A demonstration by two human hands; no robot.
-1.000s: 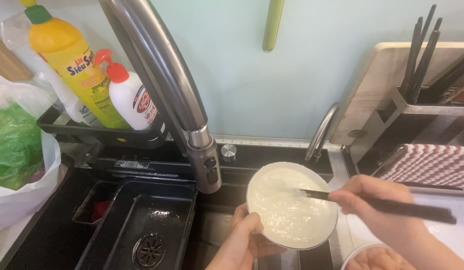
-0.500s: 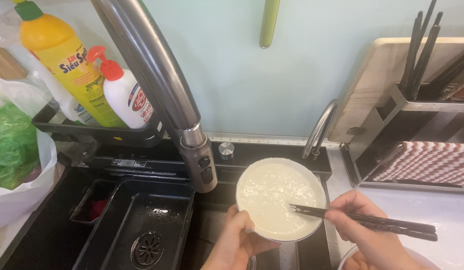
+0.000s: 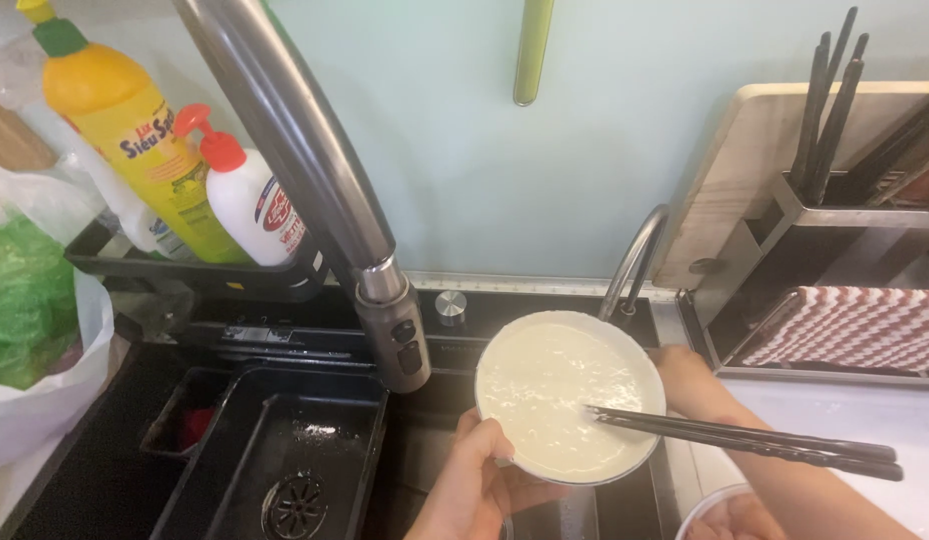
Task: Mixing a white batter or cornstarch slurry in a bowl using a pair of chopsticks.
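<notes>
My left hand (image 3: 472,484) holds a white bowl (image 3: 571,396) from below, with the thumb on its lower left rim. The bowl is full of a pale, milky, slightly foamy liquid and hangs over the black sink (image 3: 285,450), just right of the faucet head (image 3: 397,335). My right hand (image 3: 697,388) is at the bowl's right rim and grips a pair of black chopsticks (image 3: 745,440). Their tips dip into the liquid and their back ends point right.
A large grey faucet arcs over the sink from the upper left. A shelf behind it holds a yellow bottle (image 3: 135,130) and a white pump bottle (image 3: 253,205). A bag of greens (image 3: 25,300) lies at the left. At the right are a utensil rack (image 3: 845,210) and a second bowl's rim (image 3: 720,512).
The chopsticks have swept from the bowl's upper right down to its lower right, and my right hand has dropped lower. The bowl stays in my left hand.
</notes>
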